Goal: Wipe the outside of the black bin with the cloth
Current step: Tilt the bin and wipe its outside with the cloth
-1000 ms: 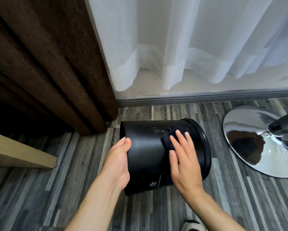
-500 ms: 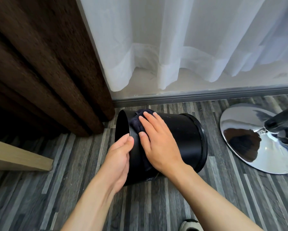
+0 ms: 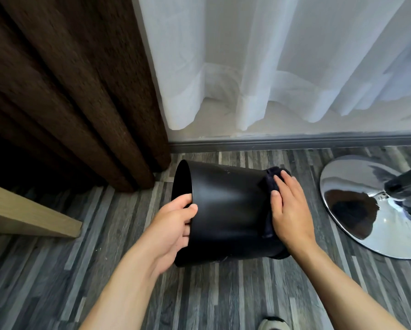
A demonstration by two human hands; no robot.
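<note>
Grey plank floor (image 3: 211, 294), black bin (image 3: 225, 210) sideways, chrome chair base (image 3: 356, 210) near right hand (image 3: 290, 208)

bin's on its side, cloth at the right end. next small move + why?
Probably sweep the right hand and dark cloth leftward along the black bin wall. The cloth sits at the bin's right end, the wall between the hands looks uncovered, pale specks show near the top, and the left hand grips the open rim to steady it.

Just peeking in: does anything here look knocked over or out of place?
The black bin lies on its side on the floor, but that looks deliberate: the left hand grips its rim while the right hand presses a dark cloth against it. Nothing is spilled.
</note>
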